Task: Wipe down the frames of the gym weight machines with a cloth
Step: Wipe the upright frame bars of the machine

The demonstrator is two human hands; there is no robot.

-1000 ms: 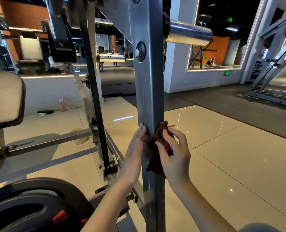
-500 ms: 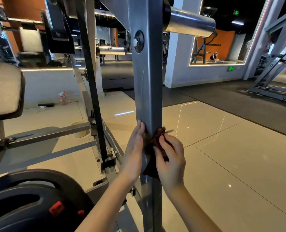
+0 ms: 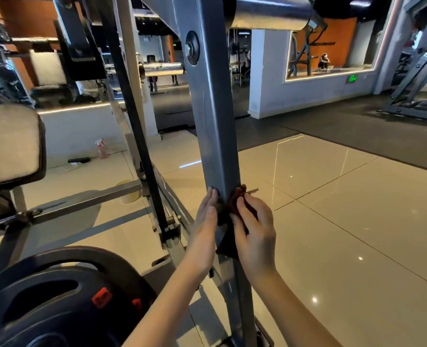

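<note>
- Dark-red cloth (image 3: 228, 242), pinched by right hand (image 3: 256, 234), presses the grey steel upright (image 3: 215, 121).
- Left hand (image 3: 205, 229) rests flat opposite the grip.
- Wiping underway; next, probably below the grip.

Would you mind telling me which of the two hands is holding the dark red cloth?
The right hand pinches the dark red cloth against the grey upright post; the left hand only rests flat on the post's left side, fingers straight.
</note>
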